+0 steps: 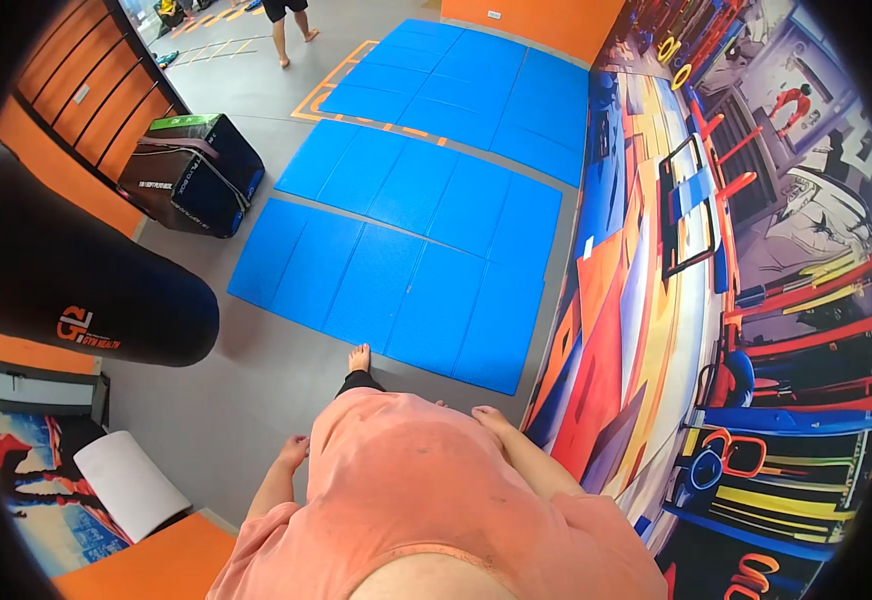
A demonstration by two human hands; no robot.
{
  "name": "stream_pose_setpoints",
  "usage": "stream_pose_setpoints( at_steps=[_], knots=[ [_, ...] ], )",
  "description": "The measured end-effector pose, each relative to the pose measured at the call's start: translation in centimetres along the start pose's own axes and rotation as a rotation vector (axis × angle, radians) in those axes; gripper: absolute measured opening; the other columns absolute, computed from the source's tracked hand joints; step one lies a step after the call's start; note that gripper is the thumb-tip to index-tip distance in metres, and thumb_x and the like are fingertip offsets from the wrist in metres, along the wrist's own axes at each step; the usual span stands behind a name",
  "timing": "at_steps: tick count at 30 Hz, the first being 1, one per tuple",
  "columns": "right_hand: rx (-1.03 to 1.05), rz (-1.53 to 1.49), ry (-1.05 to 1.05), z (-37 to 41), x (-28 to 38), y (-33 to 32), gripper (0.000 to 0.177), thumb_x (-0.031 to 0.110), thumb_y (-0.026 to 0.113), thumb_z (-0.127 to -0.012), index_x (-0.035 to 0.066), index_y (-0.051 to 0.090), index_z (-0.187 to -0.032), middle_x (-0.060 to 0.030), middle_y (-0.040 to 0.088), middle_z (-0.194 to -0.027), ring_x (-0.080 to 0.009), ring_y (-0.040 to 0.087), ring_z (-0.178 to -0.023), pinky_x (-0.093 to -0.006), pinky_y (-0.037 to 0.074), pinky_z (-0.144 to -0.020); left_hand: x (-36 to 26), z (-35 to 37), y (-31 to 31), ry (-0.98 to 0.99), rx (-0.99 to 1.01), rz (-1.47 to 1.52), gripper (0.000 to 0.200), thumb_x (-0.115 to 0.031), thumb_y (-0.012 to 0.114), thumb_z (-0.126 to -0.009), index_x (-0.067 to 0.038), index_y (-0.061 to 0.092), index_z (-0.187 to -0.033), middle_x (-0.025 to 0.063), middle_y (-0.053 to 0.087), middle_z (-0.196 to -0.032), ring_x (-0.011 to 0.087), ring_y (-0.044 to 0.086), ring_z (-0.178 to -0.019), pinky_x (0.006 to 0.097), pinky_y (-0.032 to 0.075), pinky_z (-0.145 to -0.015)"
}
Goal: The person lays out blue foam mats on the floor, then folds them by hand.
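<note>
My left hand [296, 447] hangs beside my body, left of the salmon-pink T-shirt [416, 470], over the grey floor. It looks compact, with the fingers curled in and no object showing in it. On the other side, my right hand [489, 414] is low in front of the shirt's right edge, also curled and with nothing visible in it. One bare foot [359, 357] points forward below a dark trouser leg, close to the near edge of the blue floor mats [396, 275]. My other foot is mostly hidden by the shirt.
A black punching bag [106, 280] hangs at left, with a black plyo box [196, 175] beyond it. Along the right runs a colourful wall with a rack of coloured equipment [776, 440]. Another person's bare legs [284, 35] show far ahead. A white roll [131, 485] is at lower left.
</note>
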State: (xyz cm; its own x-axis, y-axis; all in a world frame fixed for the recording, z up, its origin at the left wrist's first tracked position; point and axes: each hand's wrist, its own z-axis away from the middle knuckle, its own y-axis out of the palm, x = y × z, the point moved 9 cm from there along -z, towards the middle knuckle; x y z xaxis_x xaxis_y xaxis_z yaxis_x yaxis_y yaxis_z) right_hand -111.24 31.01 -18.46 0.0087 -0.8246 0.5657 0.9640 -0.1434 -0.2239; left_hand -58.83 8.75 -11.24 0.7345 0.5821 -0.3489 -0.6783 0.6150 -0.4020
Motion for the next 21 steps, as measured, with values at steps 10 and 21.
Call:
stream_pose_setpoints(
  at_steps=[10, 21],
  knots=[
    [-0.397, -0.339, 0.134, -0.3, 3.5, -0.5, 0.034, 0.033, 0.059, -0.100, 0.007, 0.066, -0.121, -0.0027, 0.065, -0.095, -0.0142, 0.060, -0.083, -0.0301, 0.051, -0.075, -10.2, -15.8, -8.1, 0.168, 0.100, -0.075, 0.052, -0.038, 0.066, -0.095, 0.000, 0.060, -0.130, 0.0164, 0.068, -0.118, 0.0245, 0.067, -0.102, 0.0378, 0.054, -0.090],
    [-0.429, -0.219, 0.092, 0.8, 18.1, 8.0, 0.046, 0.034, 0.061, -0.097, 0.004, 0.063, -0.132, -0.0153, 0.067, -0.130, -0.0265, 0.061, -0.123, -0.0379, 0.046, -0.103, -21.9, -22.8, -18.5, 0.275, 0.174, -0.065, 0.046, -0.033, 0.064, -0.096, 0.000, 0.058, -0.127, 0.0103, 0.066, -0.110, 0.0212, 0.066, -0.092, 0.0350, 0.055, -0.080]
  ],
)
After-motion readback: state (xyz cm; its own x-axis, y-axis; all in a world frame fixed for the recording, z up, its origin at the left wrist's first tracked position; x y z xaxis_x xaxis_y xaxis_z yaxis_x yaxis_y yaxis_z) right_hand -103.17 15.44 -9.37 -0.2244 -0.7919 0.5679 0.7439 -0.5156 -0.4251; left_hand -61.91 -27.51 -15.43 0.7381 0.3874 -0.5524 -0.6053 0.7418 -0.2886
